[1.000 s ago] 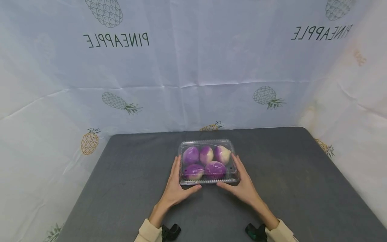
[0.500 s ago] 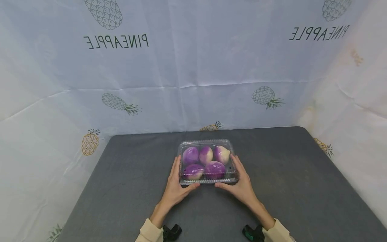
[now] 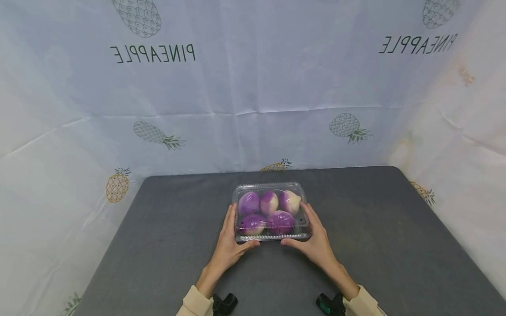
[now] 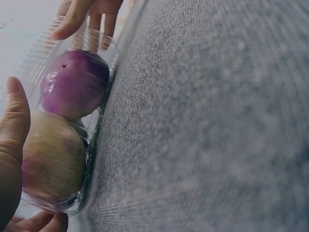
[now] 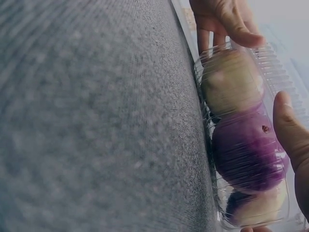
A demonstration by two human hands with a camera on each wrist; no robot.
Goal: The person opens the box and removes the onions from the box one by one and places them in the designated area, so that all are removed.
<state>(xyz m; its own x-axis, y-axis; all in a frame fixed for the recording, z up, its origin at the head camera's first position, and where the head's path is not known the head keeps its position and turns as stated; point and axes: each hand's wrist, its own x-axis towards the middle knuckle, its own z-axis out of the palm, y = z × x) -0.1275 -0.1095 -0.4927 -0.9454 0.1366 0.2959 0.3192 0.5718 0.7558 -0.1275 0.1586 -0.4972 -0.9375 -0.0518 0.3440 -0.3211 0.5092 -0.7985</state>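
Observation:
A clear plastic clamshell box (image 3: 272, 237) lies on the dark table, its lid down. Inside it are several purple-and-white, turnip-like vegetables (image 3: 281, 222). My left hand (image 3: 228, 246) holds the box's left side, fingers along the side wall and thumb by the front edge. On the opposite side my right hand (image 3: 321, 246) holds it in the same way. Both wrist views show the ridged front wall of the box (image 4: 89, 140) close up, with the thumbs in front of it. Some fingertips are hidden behind the sides.
The dark grey cloth-covered table (image 3: 375, 237) extends around the box on all sides. Behind it hangs a pale curtain (image 3: 253, 79) with pineapple prints, which also runs along the left and right. Black wrist devices (image 3: 224, 304) show below the sleeves.
The box stays in place and both hands keep touching its sides. My thumbs and right hand shift only very slightly to the left; the view moves a little.

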